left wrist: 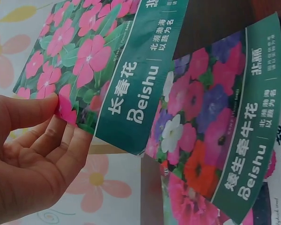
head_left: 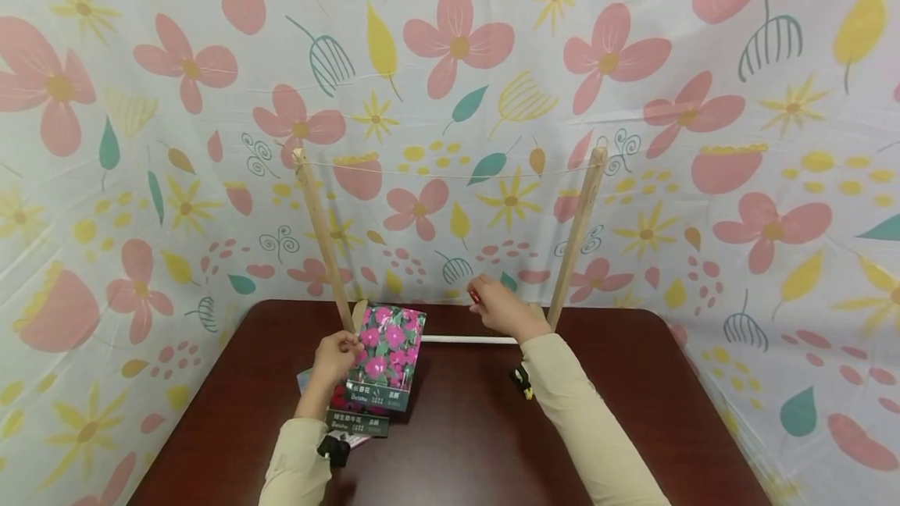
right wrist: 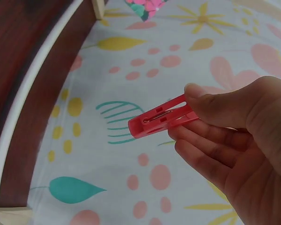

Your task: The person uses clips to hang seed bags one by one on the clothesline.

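Note:
Between thumb and fingers, my left hand (head_left: 336,356) pinches the edge of a seed packet (head_left: 383,346) printed with pink flowers, raised near the left wooden post. Beneath it, a second seed packet (left wrist: 201,117) with mixed purple, pink and red flowers shows in the left wrist view. More packets lie under that one, partly hidden. My right hand (head_left: 502,308) is raised between the two posts and pinches a red clothespin (right wrist: 161,117) by its handle end. In the right wrist view the clothespin's tip points away from the fingers and touches nothing.
A thin string (head_left: 450,174) runs between the tops of the left wooden post (head_left: 323,244) and right wooden post (head_left: 578,240). A white rod (head_left: 469,340) joins them low down. The dark table (head_left: 464,436) meets a flowered cloth backdrop (head_left: 450,115).

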### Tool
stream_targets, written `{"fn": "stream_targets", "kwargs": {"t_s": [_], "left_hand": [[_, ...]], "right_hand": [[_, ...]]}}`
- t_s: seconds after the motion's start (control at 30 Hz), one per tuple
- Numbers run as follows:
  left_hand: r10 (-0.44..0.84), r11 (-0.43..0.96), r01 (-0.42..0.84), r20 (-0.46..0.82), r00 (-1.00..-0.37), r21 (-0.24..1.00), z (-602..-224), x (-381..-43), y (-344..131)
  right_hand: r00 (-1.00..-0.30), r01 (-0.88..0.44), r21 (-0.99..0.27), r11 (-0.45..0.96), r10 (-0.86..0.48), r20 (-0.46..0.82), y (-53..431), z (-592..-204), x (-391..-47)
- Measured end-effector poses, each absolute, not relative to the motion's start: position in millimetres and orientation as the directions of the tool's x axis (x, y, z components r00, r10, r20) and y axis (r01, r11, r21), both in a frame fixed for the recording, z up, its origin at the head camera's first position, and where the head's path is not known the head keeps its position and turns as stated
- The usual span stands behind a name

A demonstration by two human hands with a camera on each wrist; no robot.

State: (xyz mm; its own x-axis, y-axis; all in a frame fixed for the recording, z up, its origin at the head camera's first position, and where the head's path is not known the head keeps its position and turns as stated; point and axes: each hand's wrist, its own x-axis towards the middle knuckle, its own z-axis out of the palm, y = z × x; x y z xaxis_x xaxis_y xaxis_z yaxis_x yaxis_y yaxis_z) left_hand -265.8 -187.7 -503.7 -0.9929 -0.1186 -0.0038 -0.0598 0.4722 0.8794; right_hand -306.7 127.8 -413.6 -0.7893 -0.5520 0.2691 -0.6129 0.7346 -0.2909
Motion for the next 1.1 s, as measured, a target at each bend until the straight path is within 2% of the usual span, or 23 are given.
{"fn": "stream_targets", "kwargs": {"t_s": [0.53, 1.1], "left_hand": [[-0.109, 0.529, 0.029, 0.102, -0.989, 0.848, -480.8, -264.0, -190.1], [-0.117, 0.519, 0.055, 0.135, -0.984, 0.853, -455.3, -263.9, -198.4]], "right_hand": [[-0.782, -0.622, -0.27, 0.735, -0.566, 0.261, 119.4, -397.2, -304.7], [-0.683, -0.721, -0.192, 0.666, -0.638, 0.354, 105.0, -363.7, -304.7]]}}
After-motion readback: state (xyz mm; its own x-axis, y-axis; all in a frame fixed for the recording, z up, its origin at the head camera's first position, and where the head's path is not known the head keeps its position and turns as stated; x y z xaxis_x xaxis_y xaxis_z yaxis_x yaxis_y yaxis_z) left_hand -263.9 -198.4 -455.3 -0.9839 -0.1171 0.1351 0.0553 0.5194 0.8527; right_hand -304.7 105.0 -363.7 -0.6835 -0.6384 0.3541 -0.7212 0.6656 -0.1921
